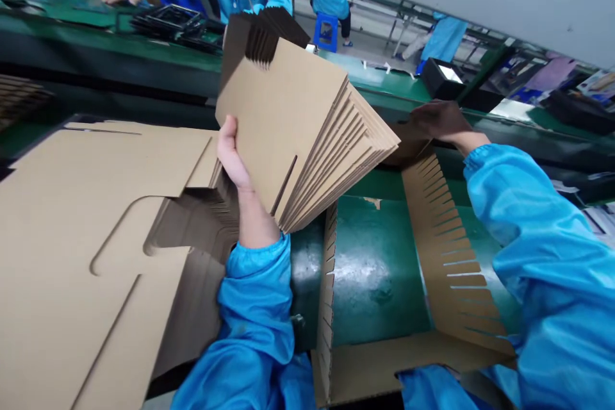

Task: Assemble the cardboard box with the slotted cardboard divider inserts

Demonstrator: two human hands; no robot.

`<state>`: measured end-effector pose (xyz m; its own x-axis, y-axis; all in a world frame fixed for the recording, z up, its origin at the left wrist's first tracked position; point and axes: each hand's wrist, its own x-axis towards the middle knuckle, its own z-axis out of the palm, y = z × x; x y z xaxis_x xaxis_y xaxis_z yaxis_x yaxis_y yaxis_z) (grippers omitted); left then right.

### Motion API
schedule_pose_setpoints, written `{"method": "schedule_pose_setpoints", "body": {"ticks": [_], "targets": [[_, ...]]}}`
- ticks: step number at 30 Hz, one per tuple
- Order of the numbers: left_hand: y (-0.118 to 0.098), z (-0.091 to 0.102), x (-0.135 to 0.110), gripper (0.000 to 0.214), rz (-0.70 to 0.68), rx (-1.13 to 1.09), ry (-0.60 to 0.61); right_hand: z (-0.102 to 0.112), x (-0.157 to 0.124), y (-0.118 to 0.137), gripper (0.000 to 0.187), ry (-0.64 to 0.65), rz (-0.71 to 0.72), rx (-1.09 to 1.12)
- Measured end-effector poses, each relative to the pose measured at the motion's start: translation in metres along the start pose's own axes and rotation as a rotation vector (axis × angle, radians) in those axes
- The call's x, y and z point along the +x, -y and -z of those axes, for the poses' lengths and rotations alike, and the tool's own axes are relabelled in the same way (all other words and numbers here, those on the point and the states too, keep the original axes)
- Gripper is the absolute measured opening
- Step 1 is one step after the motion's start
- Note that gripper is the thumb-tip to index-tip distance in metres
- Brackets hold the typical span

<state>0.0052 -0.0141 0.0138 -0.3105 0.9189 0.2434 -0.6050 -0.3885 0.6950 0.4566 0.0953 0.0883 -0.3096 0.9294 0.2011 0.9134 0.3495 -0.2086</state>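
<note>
Bright overhead light, glare on green belt (369,269), warped edges.

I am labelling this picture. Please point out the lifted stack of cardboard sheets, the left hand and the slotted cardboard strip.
stack of cardboard sheets (283,115), head view, on its top face.
left hand (230,154), head view, on its back.
slotted cardboard strip (446,250), head view, mid-length.

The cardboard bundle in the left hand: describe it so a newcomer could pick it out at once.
Start at the green conveyor belt running across the middle. Above its near left edge, the left hand grips a fanned bundle of flat die-cut sheets, raised and tilted. Unlike the big flat stack lying to the left and the slotted strip on the belt, it is held in the air.
</note>
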Motion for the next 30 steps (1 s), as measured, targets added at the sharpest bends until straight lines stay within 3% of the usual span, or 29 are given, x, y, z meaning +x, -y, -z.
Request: {"method": "schedule_pose_setpoints", "body": {"ticks": [4,7,15,30], "targets": [[-0.005,-0.011,-0.003,0.03,-0.03,-0.023,-0.078,0.008,-0.006,-0.009,0.061,0.121,-0.07,-0.148],[-0.007,-0.018,-0.004,0.031,-0.012,-0.049,-0.156,0.013,-0.011,-0.014,0.065,0.186,-0.114,-0.229],[-0.015,-0.033,-0.009,0.031,0.038,-0.11,-0.2,0.021,-0.01,-0.017,0.035,0.306,-0.135,-0.331],[-0.017,-0.038,-0.01,0.04,0.061,-0.134,-0.234,0.013,-0.007,-0.027,0.038,0.299,-0.108,-0.413]]}}
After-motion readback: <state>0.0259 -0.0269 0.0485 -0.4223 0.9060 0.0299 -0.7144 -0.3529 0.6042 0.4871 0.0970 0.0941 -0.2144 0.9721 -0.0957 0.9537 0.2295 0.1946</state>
